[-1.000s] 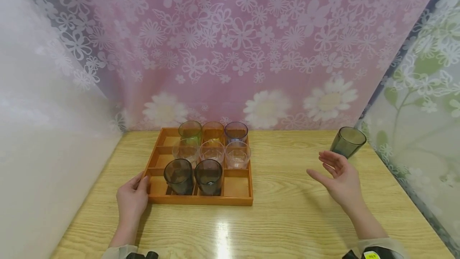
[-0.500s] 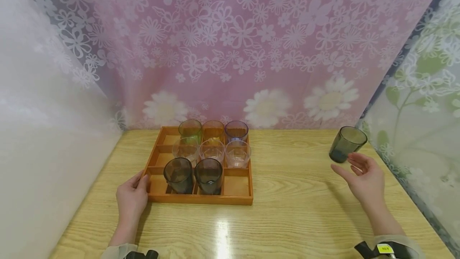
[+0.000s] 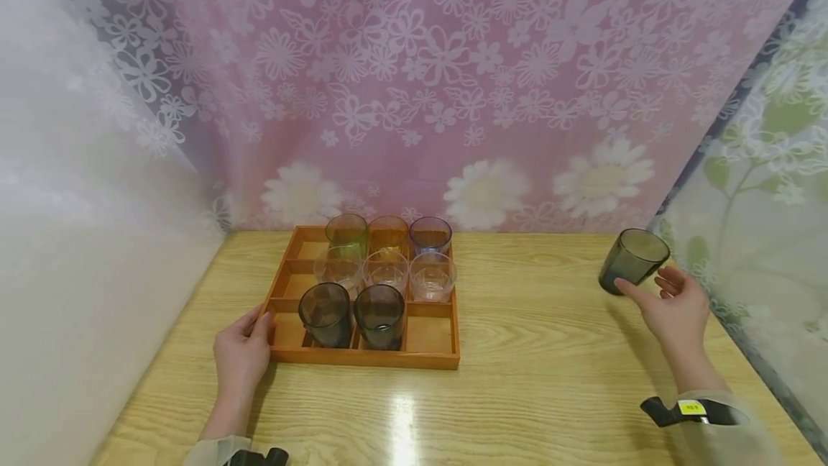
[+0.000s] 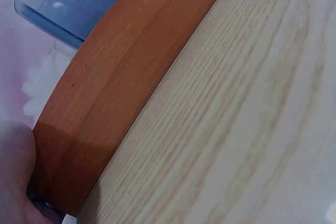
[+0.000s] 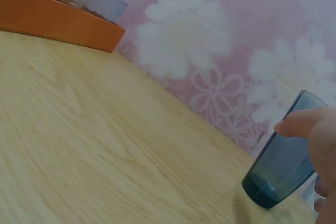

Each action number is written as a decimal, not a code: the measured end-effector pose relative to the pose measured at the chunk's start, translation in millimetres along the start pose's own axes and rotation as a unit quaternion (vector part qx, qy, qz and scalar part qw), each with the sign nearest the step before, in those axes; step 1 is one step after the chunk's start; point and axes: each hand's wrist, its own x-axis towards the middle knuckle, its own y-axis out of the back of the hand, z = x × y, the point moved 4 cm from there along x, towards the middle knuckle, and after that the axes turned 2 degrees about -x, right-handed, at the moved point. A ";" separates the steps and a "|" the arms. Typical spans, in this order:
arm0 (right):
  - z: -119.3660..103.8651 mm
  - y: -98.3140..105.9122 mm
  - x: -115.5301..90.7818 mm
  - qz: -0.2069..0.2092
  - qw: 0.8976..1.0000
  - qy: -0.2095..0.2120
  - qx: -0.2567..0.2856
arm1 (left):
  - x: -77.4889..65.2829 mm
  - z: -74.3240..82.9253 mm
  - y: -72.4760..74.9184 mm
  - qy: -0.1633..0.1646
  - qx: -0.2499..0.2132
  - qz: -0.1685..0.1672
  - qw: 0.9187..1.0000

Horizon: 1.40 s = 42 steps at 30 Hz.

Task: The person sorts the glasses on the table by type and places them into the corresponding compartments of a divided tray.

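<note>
At the right, a smoky grey drinking glass (image 3: pixel 630 259) stands upright on the table. My right hand (image 3: pixel 682 316) is beside it, thumb in front of the glass and the other fingers at its right side; firm contact is not plain. The thumb overlaps the glass (image 5: pixel 281 161) in the right wrist view. My left hand (image 3: pixel 241 357) grips the left front corner of a wooden compartment tray (image 3: pixel 362 358), thumb at the rim. Two grey glasses (image 3: pixel 380 316) sit in its front row. Clear glasses (image 3: pixel 432 279) fill part of the middle row.
Green (image 3: pixel 347 234), amber (image 3: pixel 388 236) and blue (image 3: pixel 430 236) glasses stand in the tray's back row. The front right compartment (image 3: pixel 429 333) shows bare wood. A flowered pink curtain (image 3: pixel 414 92) borders the table's back, and a leafy curtain (image 3: pixel 763 200) its right side.
My right hand has moved right, from in front of the grey glass to its right side, its thumb now before the glass. The left hand keeps its hold on the tray.
</note>
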 end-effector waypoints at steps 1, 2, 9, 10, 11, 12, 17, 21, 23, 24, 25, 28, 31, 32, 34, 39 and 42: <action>0.1 -0.3 3.6 -0.004 1.000 -0.001 0.002 | 0.1 -0.6 -0.2 0.001 0.002 0.001 1.000; 0.5 -0.7 7.2 -0.009 1.000 -0.003 0.007 | 0.4 -1.3 -0.3 0.002 0.003 0.002 1.000; -0.5 -9.1 26.2 -0.022 0.998 -0.015 0.052 | 2.0 -5.0 -0.2 0.005 0.001 0.000 1.000; -0.6 -10.8 28.0 -0.019 0.998 -0.015 0.060 | 2.1 -5.1 -0.2 0.005 0.001 0.000 1.000; -0.7 -12.4 29.7 -0.016 0.998 -0.011 0.066 | 2.1 -5.0 -0.3 0.006 0.001 0.000 1.000; -0.4 -13.9 31.2 -0.012 0.998 -0.009 0.068 | 2.0 -4.9 -0.3 0.006 0.002 -0.001 1.000; 2.7 -18.3 37.7 -0.002 0.996 0.011 0.083 | 2.7 -4.5 -2.7 0.006 0.006 -0.002 1.000; 5.2 -22.8 43.4 0.002 0.997 0.020 0.073 | 2.7 -5.8 -3.8 0.008 0.003 -0.005 1.000; 4.5 -25.1 46.3 0.001 0.998 0.028 0.063 | 2.2 -6.1 -3.2 0.009 0.004 -0.005 1.000; 4.1 -26.5 48.0 -0.002 0.998 0.032 0.060 | 2.1 -6.2 -2.7 0.009 0.004 -0.004 1.000; 3.4 -27.7 49.6 -0.005 0.998 0.034 0.059 | 2.0 -6.2 -2.1 0.009 0.004 -0.004 1.000; 2.2 -30.6 52.7 -0.014 0.998 0.026 0.058 | 2.1 -5.7 -1.2 0.010 0.005 -0.003 1.000; 2.4 -31.0 51.9 -0.019 0.998 0.007 0.058 | 1.3 -5.8 -1.5 0.012 0.002 -0.005 1.000; 1.4 -30.8 50.7 -0.021 0.998 0.004 0.060 | 0.9 -5.7 -1.6 0.014 -0.001 -0.007 1.000; -2.2 -30.0 47.5 -0.022 0.998 0.003 0.060 | 0.2 -6.4 -1.8 0.016 -0.002 -0.009 1.000; -21.1 -28.2 39.1 -0.036 0.997 0.010 0.060 | 0.3 -6.4 -0.7 0.011 0.000 -0.008 1.000; -36.8 -27.9 33.2 -0.051 0.996 0.020 0.063 | 1.1 -4.6 0.5 0.006 0.000 -0.007 1.000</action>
